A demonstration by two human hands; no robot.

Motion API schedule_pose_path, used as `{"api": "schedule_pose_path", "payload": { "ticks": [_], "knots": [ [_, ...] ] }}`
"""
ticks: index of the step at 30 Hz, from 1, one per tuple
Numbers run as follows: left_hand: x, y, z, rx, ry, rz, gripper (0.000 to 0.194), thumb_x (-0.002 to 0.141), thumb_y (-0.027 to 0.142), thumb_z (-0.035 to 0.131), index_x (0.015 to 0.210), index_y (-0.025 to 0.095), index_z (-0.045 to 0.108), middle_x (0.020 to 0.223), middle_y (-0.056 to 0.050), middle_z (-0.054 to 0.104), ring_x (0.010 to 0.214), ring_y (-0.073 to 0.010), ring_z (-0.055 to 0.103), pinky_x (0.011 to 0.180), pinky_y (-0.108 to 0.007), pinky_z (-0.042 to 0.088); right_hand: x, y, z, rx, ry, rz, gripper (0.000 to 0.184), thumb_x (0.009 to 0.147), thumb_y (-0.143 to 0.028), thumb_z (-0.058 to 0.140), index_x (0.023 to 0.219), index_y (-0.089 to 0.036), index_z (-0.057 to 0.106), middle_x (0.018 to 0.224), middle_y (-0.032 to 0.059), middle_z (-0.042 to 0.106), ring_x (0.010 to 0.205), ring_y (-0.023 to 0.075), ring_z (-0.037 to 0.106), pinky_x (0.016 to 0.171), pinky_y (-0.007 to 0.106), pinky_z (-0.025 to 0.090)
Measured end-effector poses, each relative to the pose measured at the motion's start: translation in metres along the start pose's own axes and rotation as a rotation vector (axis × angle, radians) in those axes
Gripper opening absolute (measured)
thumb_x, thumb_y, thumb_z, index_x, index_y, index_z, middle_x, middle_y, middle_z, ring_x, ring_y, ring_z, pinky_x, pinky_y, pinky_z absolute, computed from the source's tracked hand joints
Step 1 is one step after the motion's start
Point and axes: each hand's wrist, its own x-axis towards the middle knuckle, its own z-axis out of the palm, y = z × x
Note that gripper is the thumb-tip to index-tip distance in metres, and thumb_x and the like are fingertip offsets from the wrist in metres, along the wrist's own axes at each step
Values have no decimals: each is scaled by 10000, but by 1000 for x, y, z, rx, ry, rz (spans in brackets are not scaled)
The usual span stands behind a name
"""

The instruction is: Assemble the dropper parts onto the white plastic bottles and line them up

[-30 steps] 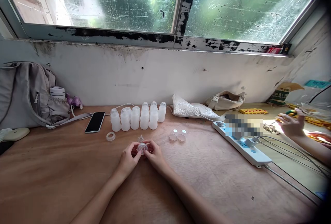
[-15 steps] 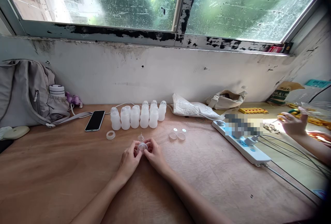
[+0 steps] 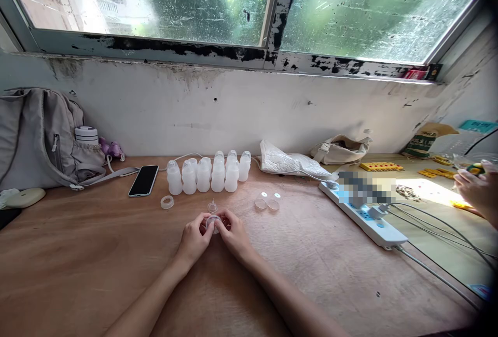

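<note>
My left hand (image 3: 193, 239) and my right hand (image 3: 233, 235) meet over the wooden table (image 3: 97, 259), fingers pinched together on a small clear plastic cap (image 3: 213, 220). Just beyond it stands a small clear nipple-shaped piece (image 3: 212, 206). Two clear round lids (image 3: 267, 202) lie to the right, a clear ring (image 3: 167, 202) to the left. A cluster of several white plastic bottles (image 3: 208, 173) stands behind my hands.
A black phone (image 3: 143, 180) and a grey backpack (image 3: 37, 140) are at the left. A white power strip (image 3: 361, 212) with cables runs along the right, a white bag (image 3: 291, 165) behind it. Another person's hand (image 3: 476, 189) works at the far right among yellow parts.
My hands have stayed together on the clear cap, turning it slightly. The other person's hand at the right has drawn back toward the frame's edge.
</note>
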Motion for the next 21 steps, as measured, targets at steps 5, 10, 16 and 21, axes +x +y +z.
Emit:
{"api": "schedule_pose_path", "payload": {
  "ticks": [5, 10, 16, 21],
  "knots": [
    [1, -1, -2, -90, -9, 9, 243, 767, 368, 458, 860, 178, 579, 656, -11, 591, 541, -131, 537, 540, -218, 411, 1, 4, -1, 86, -11, 34, 152, 750, -286, 497, 757, -168, 592, 691, 14, 606, 614, 125, 533, 549, 226, 429],
    [2, -3, 0, -180, -21, -24, 260, 782, 384, 439, 848, 165, 562, 600, 16, 536, 437, -99, 489, 453, -202, 378, 2, 3, -1, 228, -39, 120, 215, 733, -356, 527, 749, -152, 594, 655, 15, 590, 481, 92, 486, 397, 190, 379],
    [-1, 3, -1, -289, -16, -62, 248, 781, 390, 447, 762, 161, 541, 545, 35, 503, 425, -95, 487, 441, -197, 375, 1, -5, 0, 351, -64, 172, 234, 728, -369, 542, 714, -137, 572, 487, -39, 499, 377, 66, 415, 351, 179, 333],
    [-1, 5, 0, -363, -5, -109, 253, 770, 407, 462, 711, 165, 508, 514, 49, 493, 401, -90, 472, 423, -195, 365, -1, -4, 1, 337, -46, 170, 245, 728, -385, 544, 687, -144, 557, 470, -43, 489, 382, 70, 420, 361, 183, 332]
  ]
}}
